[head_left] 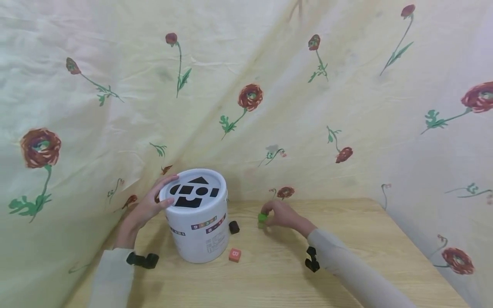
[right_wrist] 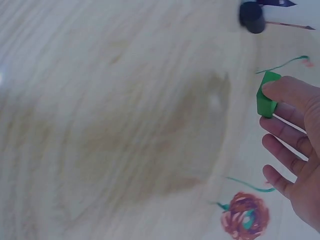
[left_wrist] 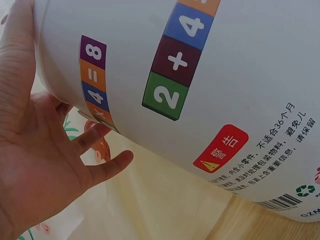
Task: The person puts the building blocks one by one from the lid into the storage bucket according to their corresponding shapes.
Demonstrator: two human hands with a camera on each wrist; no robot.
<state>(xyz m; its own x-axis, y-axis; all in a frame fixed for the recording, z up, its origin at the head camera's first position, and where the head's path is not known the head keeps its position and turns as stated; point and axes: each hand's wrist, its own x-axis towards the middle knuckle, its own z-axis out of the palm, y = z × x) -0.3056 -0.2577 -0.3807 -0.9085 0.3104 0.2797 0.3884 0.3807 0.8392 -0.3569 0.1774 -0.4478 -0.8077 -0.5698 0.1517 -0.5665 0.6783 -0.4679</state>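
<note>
A white bucket [head_left: 198, 244] with shaped black openings in its lid [head_left: 208, 179] stands upright on the table. My left hand [head_left: 148, 207] rests at its left rim, with the thumb and a finger on the lid's edge. In the left wrist view, the lower fingers [left_wrist: 112, 167] stretch out loosely beside the printed wall. Right of the bucket, my right hand [head_left: 283, 215] pinches a small green block [right_wrist: 268, 95] between thumb and forefinger, low over the table. The other fingers of that hand are loosely bent. Its exact shape is partly hidden by the thumb.
Close to the bucket's right side lies a black block [head_left: 234, 227]. A red block marked B [head_left: 235, 255] sits nearer the front on the wooden table [head_left: 269, 278]. Flowered cloth [head_left: 215, 128] hangs behind and along both sides.
</note>
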